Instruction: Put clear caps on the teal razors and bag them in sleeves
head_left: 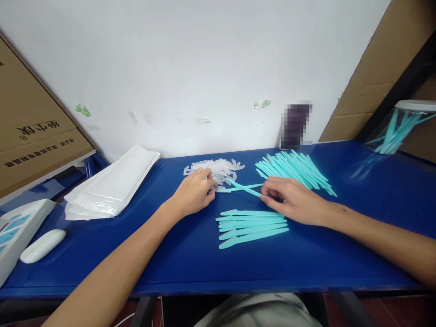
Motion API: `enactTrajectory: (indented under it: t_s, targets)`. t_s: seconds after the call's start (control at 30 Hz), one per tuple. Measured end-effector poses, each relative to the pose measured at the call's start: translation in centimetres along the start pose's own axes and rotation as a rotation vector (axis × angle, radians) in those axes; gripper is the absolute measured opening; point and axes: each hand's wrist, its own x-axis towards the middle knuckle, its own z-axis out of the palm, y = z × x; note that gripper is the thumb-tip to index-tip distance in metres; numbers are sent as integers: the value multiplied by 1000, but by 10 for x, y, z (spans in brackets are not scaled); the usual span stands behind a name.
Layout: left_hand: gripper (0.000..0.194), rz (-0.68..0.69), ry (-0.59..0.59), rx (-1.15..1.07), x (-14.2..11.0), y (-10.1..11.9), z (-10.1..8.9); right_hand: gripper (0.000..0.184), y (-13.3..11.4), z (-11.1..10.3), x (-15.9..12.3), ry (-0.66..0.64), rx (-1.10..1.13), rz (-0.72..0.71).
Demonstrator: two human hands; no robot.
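My left hand (194, 193) rests on the blue table (170, 254), fingers pinched at the edge of a pile of small clear plastic caps (218, 167). My right hand (293, 200) pinches the ends of two thin teal sticks (240, 187) that cross between both hands. Just below the hands, several teal sticks (252, 227) lie side by side in a neat row. A loose heap of the same teal sticks (296, 169) lies behind my right hand.
A stack of white plastic bags (112, 186) lies at the left, with a white oval object (42, 245) and a printed white box (17, 227) nearer the left edge. Cardboard boxes (30, 131) flank both sides. A clear jar of teal sticks (402, 129) stands far right.
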Motion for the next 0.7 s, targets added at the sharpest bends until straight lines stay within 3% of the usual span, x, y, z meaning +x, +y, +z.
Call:
enactTrajectory:
  t_s: [0.17, 0.3, 0.47, 0.7]
  targets:
    - [15, -2, 42, 4, 0, 0, -2, 22, 10, 3, -2, 103, -254, 57]
    - [15, -53, 161, -83, 1, 0, 2, 26, 17, 4, -3, 104, -415, 105]
    - [22, -86, 348, -305, 2, 2, 5, 26, 15, 4, -3, 54, -375, 57]
    - [15, -156, 395, -537, 4, 12, -4, 18, 10, 1, -4, 38, -253, 57]
